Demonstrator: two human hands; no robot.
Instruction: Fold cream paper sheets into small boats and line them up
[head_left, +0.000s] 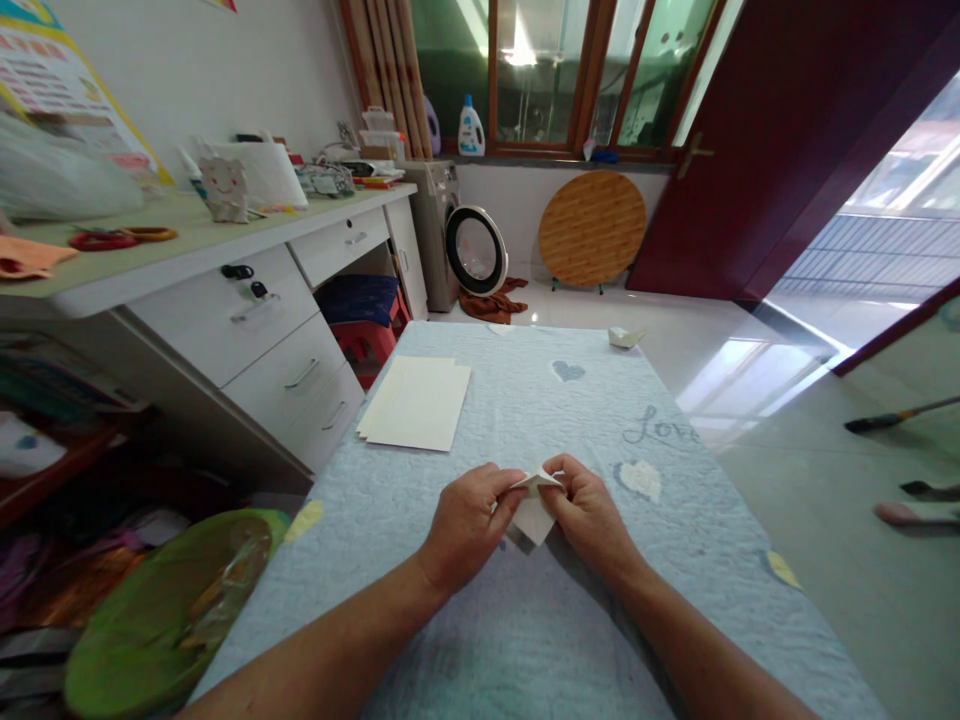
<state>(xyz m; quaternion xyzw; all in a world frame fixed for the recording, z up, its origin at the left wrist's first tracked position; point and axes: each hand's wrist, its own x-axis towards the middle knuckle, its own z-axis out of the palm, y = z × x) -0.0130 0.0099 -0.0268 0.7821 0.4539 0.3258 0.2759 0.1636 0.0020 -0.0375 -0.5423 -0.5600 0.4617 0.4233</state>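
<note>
A small piece of folded white paper (534,512) is held just above the cloth-covered table, its lower end coming to a point. My left hand (474,520) pinches its left side between thumb and fingers. On the other side, my right hand (589,512) grips the right edge the same way. The fingertips hide part of the upper folds. Farther off on the table lies a stack of cream paper sheets (418,402). A small folded paper piece (624,337) sits at the far right corner.
The table (517,400) wears a pale blue quilted cloth. To the left stands a white desk (277,315) with scissors (105,238) on top; a green basket (127,620) is below. Beyond are an open washing machine door (477,250) and a round wooden board (592,228).
</note>
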